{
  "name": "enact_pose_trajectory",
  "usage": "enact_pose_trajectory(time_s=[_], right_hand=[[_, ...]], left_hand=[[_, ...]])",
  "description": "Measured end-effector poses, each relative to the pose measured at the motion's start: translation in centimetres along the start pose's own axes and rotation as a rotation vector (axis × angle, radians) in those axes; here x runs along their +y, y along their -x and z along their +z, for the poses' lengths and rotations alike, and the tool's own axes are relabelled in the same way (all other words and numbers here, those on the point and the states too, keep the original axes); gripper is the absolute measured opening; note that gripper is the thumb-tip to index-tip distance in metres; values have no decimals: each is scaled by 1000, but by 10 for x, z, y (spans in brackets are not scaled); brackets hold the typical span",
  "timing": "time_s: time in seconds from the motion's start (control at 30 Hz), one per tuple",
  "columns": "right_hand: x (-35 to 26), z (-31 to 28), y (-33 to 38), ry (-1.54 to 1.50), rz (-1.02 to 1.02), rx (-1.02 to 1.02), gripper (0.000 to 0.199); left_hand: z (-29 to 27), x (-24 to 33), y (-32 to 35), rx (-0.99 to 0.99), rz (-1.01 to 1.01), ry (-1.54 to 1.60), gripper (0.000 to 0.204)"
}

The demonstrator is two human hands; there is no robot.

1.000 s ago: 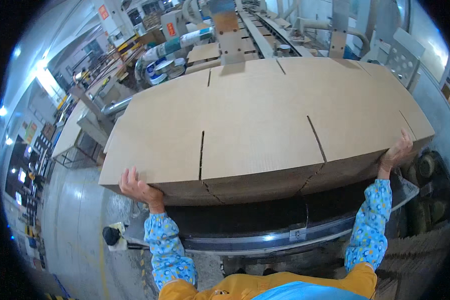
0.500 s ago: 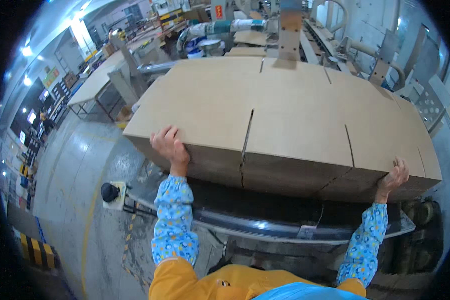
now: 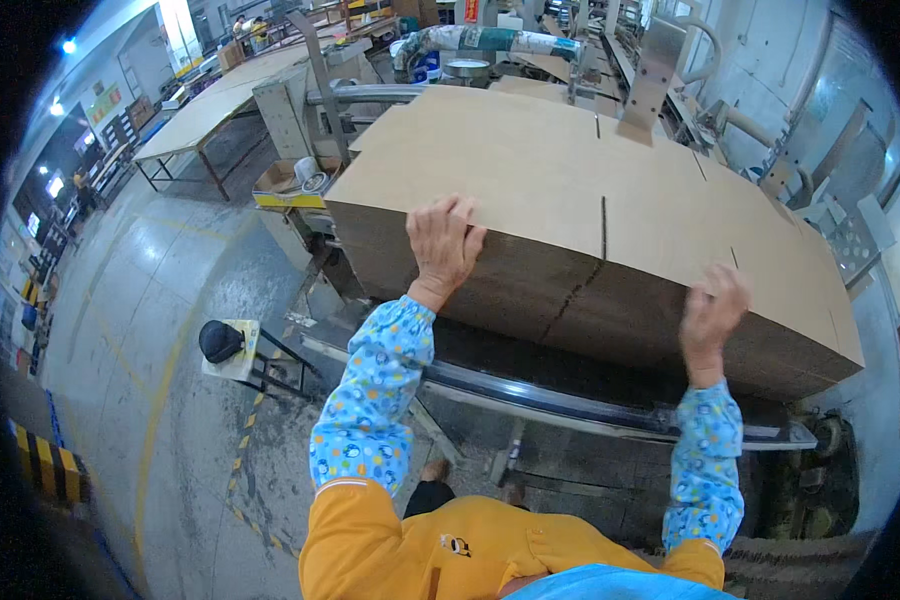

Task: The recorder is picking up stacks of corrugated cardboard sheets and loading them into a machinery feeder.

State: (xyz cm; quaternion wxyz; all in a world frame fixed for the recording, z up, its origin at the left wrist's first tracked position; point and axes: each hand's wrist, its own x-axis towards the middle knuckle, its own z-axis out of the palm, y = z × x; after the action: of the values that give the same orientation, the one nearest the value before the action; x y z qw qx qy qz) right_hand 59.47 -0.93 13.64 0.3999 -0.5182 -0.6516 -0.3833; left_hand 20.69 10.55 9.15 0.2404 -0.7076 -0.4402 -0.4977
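Note:
A tall stack of brown cardboard sheets (image 3: 510,160) with dark slots cut into it lies on a machine bed in front of me. My left hand (image 3: 442,255) rests at the stack's near top edge, left of the longest slot, its fingers bent over the top and the thumb apart. Farther right, my right hand (image 3: 713,315) is at the same edge, somewhat smeared by motion, with its fingers apart. Neither hand visibly holds a separate sheet. Below the stack's dark front face runs a metal rail (image 3: 540,400).
An upright metal plate (image 3: 658,70) stands against the stack's far side. To the left are a long table (image 3: 205,125), a yellow-edged box (image 3: 290,185) with rolls of tape, and a stool (image 3: 240,360) bearing a black cap. Perforated metal brackets (image 3: 850,235) stand on the right.
My hands have come closer together along the near edge, the right one moving away from the stack's right corner. The view has shifted, showing more floor and the stool.

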Motion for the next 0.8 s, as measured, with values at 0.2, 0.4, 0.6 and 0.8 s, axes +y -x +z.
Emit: enact_pose_trajectory(time_s=[0.2, 0.4, 0.6, 0.8], right_hand=[[-157, 59, -46, -119, -115, -49, 31], [-186, 97, -48, 34, -79, -18, 29], [-184, 99, -39, 91, -30, -66, 28], [-184, 101, -36, 92, -10, -94, 28]], left_hand=[[-36, -88, 3, 33, 160, -85, 41], [-17, -130, 17, 129, 262, -13, 42], [-25, -128, 13, 146, 284, 3, 42], [-72, -158, 32, 124, -287, 508, 50]])
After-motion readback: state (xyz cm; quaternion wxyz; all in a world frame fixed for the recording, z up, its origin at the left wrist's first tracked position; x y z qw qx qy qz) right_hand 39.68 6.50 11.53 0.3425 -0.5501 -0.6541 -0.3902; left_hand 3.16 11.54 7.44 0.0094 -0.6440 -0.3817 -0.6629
